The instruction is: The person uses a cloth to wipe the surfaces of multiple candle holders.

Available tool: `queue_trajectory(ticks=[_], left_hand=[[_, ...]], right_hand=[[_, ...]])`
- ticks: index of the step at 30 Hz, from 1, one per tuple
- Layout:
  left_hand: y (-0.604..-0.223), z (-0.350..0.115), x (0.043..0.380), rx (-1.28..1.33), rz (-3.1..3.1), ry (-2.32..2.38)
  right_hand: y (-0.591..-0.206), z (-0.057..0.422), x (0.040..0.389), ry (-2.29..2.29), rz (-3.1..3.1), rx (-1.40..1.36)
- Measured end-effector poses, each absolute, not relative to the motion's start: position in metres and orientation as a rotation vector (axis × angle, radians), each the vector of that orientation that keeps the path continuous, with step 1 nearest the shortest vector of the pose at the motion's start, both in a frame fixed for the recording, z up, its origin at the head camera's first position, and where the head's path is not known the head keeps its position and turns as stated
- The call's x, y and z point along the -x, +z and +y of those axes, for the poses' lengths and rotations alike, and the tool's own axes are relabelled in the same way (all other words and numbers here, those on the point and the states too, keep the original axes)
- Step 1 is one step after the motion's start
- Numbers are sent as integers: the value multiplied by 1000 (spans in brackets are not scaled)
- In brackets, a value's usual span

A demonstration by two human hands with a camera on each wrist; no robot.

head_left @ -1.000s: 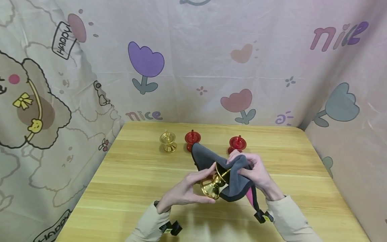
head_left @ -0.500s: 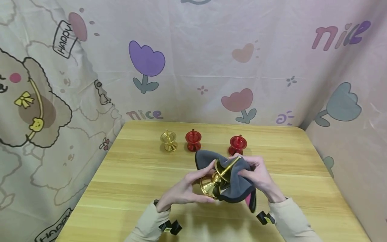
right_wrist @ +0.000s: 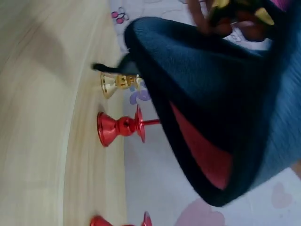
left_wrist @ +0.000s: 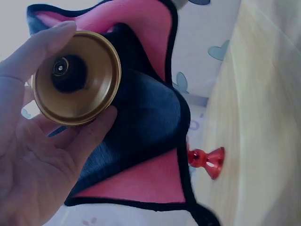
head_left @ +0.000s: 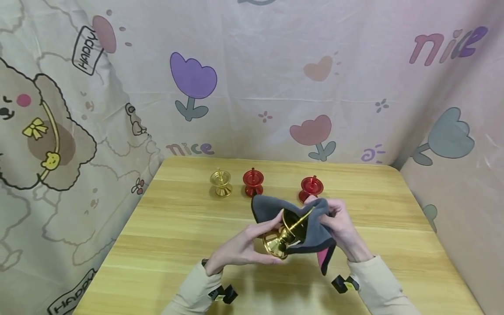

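Note:
My left hand [head_left: 246, 247] holds a shiny gold candlestick [head_left: 277, 242] by its base, tilted, with its spike pointing up and to the right. In the left wrist view the hollow underside of the gold base [left_wrist: 99, 89] faces the camera, between thumb and fingers. A grey cloth [head_left: 319, 232] with black edging and a pink reverse is pinched in my right hand [head_left: 341, 223]. The cloth lies against the cup of the candlestick, partly around the spike. Its pink side [left_wrist: 150, 183] shows in the left wrist view.
Toward the back of the wooden table [head_left: 177, 245] stand a gold candlestick [head_left: 221, 183], a red candlestick [head_left: 253, 181] beside it, and another red candlestick [head_left: 311, 187] farther right, close behind the right hand. A printed curtain [head_left: 252, 87] hangs behind the table.
The right hand has worked the cloth about the cup and spike, and the spike showed more fully half a second ago. The left hand's hold has stayed the same.

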State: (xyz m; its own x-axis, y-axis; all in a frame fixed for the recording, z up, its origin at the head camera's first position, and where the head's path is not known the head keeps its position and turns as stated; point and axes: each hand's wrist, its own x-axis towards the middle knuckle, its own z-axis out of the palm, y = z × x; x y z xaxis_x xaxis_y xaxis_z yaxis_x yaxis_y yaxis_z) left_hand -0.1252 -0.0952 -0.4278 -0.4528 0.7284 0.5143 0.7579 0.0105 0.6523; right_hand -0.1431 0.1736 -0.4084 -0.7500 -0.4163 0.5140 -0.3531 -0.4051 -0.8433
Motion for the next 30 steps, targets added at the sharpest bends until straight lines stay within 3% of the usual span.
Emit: queue_trajectory(ticks=[5, 10, 17, 21, 30], left_hand=[[-436, -94, 125, 1442, -2235, -1450], [-438, -95, 127, 1222, -2300, -1102], [-437, -94, 133, 1133, -2255, -749], [-437, -97, 135, 1191, -2202, -1035], [-441, -96, 133, 1361, -2047, -2215]], right_hand=[[-409, 172, 134, -2118, 2303, 1006], [-413, 169, 131, -1772, 2664, 1280], [-414, 157, 132, -1772, 2755, 1624], [-416, 157, 137, -1741, 2765, 1854], [-429, 165, 154, -1799, 2639, 2209]])
